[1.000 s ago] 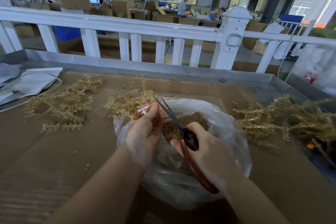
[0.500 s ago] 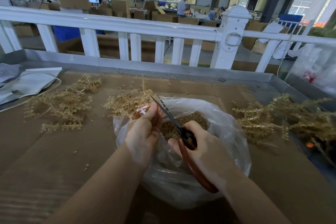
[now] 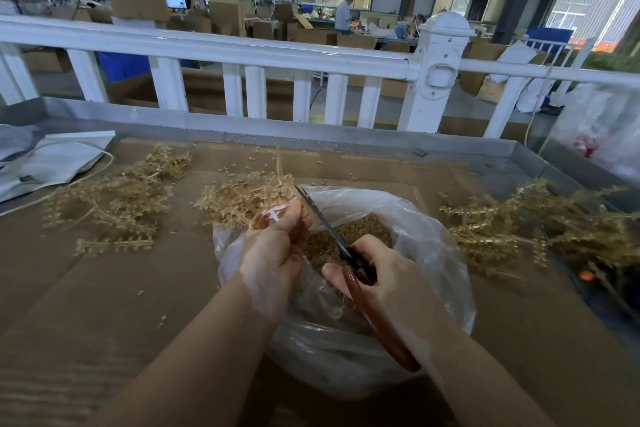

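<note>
Left hand (image 3: 273, 250) fingers pinch sprig (image 3: 242, 198) | right hand (image 3: 384, 274) fingers grip scissors (image 3: 349, 260) — blades nearly closed

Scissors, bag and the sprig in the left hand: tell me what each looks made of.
Scissors: dull grey metal blades, glossy red-brown handles, likely plastic-coated.
Bag: thin clear plastic film, crinkled and shiny, contents showing through.
Sprig, held by the left hand: translucent tan moulded plastic, judging by its regular repeated nubs; probably not a real plant.

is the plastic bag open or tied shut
Open: the plastic bag has its mouth spread wide, and tan cut pieces show inside.
</note>
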Available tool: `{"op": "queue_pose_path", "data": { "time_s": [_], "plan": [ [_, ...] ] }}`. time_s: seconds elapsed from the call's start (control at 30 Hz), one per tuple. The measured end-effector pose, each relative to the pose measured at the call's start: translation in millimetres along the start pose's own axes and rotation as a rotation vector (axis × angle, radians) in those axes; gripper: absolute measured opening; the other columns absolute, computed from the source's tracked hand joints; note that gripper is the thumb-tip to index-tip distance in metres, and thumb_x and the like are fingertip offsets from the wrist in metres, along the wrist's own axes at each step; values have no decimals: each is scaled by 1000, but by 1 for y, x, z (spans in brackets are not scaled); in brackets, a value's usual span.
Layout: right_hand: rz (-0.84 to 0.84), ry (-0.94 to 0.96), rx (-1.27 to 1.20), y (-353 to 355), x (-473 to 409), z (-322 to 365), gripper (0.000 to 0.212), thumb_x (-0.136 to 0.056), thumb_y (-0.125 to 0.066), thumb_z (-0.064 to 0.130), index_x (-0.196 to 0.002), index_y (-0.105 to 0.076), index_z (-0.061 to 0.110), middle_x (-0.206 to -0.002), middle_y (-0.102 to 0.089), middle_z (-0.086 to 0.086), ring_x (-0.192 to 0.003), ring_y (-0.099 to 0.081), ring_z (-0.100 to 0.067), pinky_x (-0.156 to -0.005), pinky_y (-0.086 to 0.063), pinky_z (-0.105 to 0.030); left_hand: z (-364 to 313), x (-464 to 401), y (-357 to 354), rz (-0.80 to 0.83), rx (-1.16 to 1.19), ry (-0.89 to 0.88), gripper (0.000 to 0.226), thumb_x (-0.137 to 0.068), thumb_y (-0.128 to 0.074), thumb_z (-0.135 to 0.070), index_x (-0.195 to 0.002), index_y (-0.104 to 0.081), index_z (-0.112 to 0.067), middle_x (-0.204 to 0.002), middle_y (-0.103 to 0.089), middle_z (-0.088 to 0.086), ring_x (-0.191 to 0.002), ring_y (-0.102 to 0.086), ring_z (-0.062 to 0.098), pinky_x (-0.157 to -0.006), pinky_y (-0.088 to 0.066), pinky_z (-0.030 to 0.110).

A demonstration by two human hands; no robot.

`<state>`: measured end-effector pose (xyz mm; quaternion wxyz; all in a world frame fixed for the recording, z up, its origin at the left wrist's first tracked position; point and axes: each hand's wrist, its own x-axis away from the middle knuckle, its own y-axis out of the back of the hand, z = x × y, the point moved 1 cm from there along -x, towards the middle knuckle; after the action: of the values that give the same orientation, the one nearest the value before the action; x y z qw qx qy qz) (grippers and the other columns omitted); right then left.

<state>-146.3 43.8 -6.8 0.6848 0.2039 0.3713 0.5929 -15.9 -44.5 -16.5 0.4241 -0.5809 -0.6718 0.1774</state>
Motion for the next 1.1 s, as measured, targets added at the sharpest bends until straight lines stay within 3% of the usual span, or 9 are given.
{"op": "queue_pose_path", "data": {
  "time_s": [0.13, 0.23, 0.4, 0.7, 0.97, 1.1],
  "plan": [
    [-12, 6, 2, 0, 0, -2, 35, -77, -55, 65, -73, -47, 31, -60, -56, 24, -64, -54, 10, -57, -38, -8, 3, 1, -2, -12, 15, 14, 2, -83, -64, -3, -81, -62, -4, -55, -65, 0, -47, -61, 5, -49, -52, 15],
    [-25, 17, 30, 0, 0, -3, 33, -77, -56, 64, -71, -45, 33, -53, -52, 16, -62, -52, 13, -57, -38, -7, 4, 2, -1, -21, -15, 26, 7, -81, -66, -5, -86, -62, -4, -59, -65, 1, -50, -63, 6, -48, -52, 17],
    [-9, 41, 88, 2, 0, -4, 34, -81, -57, 62, -69, -41, 35, -53, -47, 15, -62, -50, 19, -58, -37, -4, 3, 2, 1, -9, -57, 32, 3, -80, -65, -2, -78, -63, -4, -56, -64, 1, -48, -62, 6, -51, -53, 16],
    [-25, 44, 68, 3, 6, -3, 32, -81, -57, 62, -74, -41, 35, -61, -51, 15, -66, -52, 12, -61, -37, -6, 3, 3, 1, 40, -107, 19, 5, -81, -63, 1, -82, -61, -3, -58, -62, 1, -49, -60, 7, -50, -52, 16],
    [-37, -17, -46, 5, 4, -6, 36, -80, -55, 64, -77, -49, 29, -64, -57, 10, -64, -56, 0, -59, -42, -15, 3, 10, -1, 88, -111, 22, 11, -85, -58, 2, -76, -59, -5, -56, -60, 1, -50, -58, 8, -50, -51, 15],
    [-27, -21, -25, 4, 5, -7, 35, -79, -55, 65, -78, -49, 31, -64, -56, 13, -66, -55, 2, -60, -42, -13, 4, 12, -3, 108, -101, 25, 12, -87, -56, 2, -84, -59, -9, -55, -59, -1, -46, -56, 6, -48, -50, 16]
  ]
}}
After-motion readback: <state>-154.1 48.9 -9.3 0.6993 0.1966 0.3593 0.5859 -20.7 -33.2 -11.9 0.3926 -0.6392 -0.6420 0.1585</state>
